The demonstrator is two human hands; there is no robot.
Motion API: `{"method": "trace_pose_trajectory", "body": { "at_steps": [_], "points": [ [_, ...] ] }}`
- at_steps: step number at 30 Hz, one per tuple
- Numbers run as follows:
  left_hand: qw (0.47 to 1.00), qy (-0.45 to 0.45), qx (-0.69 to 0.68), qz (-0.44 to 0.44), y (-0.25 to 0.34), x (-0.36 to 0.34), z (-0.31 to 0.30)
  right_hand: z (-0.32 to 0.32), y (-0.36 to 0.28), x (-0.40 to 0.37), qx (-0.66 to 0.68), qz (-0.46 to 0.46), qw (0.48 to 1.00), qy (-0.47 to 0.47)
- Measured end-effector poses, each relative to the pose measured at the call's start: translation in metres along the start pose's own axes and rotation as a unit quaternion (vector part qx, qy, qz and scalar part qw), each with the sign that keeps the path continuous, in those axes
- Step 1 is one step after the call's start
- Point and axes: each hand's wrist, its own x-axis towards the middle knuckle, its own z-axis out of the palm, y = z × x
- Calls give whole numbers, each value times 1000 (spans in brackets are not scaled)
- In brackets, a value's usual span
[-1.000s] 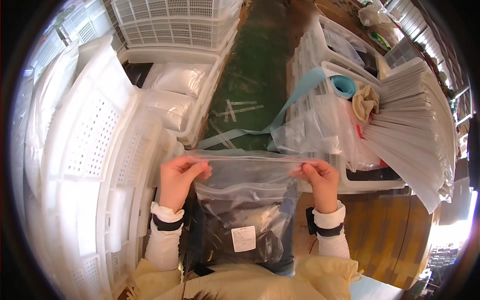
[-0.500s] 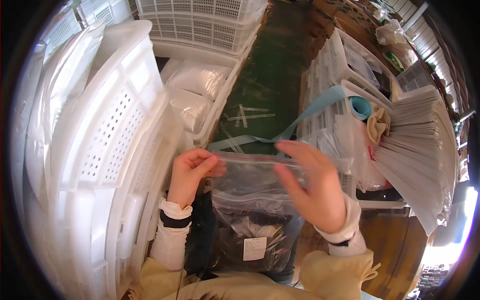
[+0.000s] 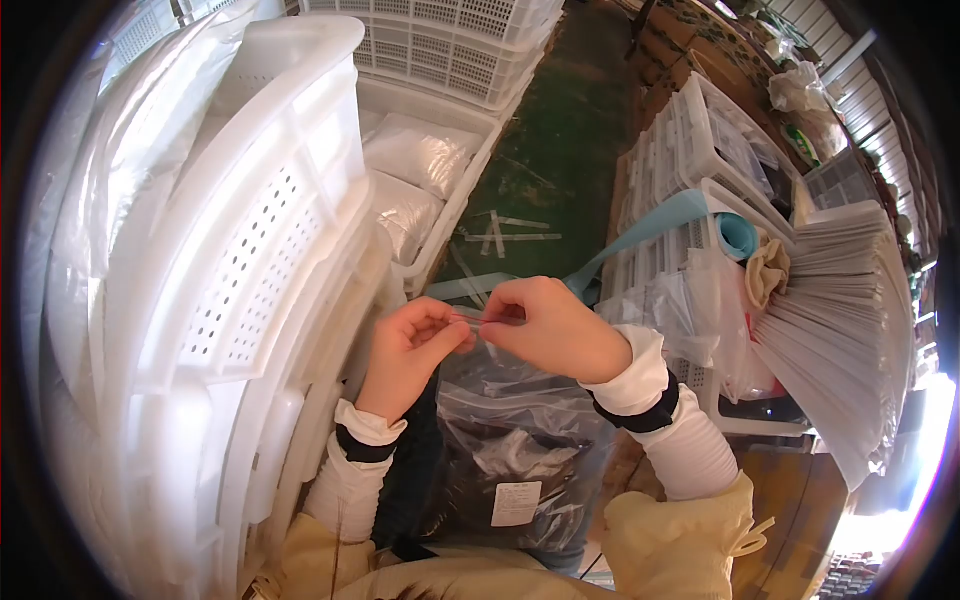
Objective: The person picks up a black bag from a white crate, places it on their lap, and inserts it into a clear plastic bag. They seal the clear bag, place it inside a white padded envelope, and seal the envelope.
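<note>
A clear zip-lock bag (image 3: 520, 415) with dark contents hangs in front of my body, a white printed label (image 3: 516, 504) on its lower part. My left hand (image 3: 412, 350) pinches the left end of the bag's top edge between thumb and finger. Close beside it, my right hand (image 3: 552, 328) has thumb and fingers pressed together on the same edge. The fingertips of both hands nearly meet. Most of the zip strip is hidden behind the right hand.
White perforated crates (image 3: 250, 260) rise on the left. Behind them, a crate holds silvery packed bags (image 3: 422, 155). Thin clear strips (image 3: 495, 237) lie on the green surface (image 3: 560, 130). At right are a blue roll (image 3: 738, 237), more crates and a stack of white sheets (image 3: 835, 330).
My right hand has moved left along the bag's top edge, from its right part to beside my left hand, and its fingers have closed. The left hand keeps its pinch.
</note>
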Motion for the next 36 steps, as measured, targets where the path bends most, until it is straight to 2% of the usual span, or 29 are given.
{"method": "trace_pose_trajectory", "body": {
  "at_steps": [12,15,18,19,20,22,24,27,30,31,36],
  "points": [
    [999,-35,29,-16,1,6,4,-2,6,-13,-32,8,999,23],
    [999,-27,29,-20,1,6,5,1,11,-14,-18,-36,998,51],
    [998,-40,40,-31,-1,8,1,-11,7,-20,-31,35,999,-1],
    [997,-49,47,-37,0,9,1,-7,9,-20,-46,10,999,25],
    [991,-38,130,20,3,8,5,0,12,-21,-60,-16,997,51],
    [947,-16,291,134,13,7,17,4,18,-22,-86,-59,991,83],
    [936,-50,317,143,14,13,12,4,21,-23,-109,-94,985,95],
    [888,-62,419,177,22,14,17,-7,13,-32,-82,11,995,47],
    [798,-60,536,268,31,9,32,6,29,-32,-143,-98,979,106],
    [761,-59,570,304,31,8,35,5,29,-33,-135,-100,980,110],
    [735,-47,599,315,31,8,40,-5,26,-45,-147,-80,979,121]
  ]
}}
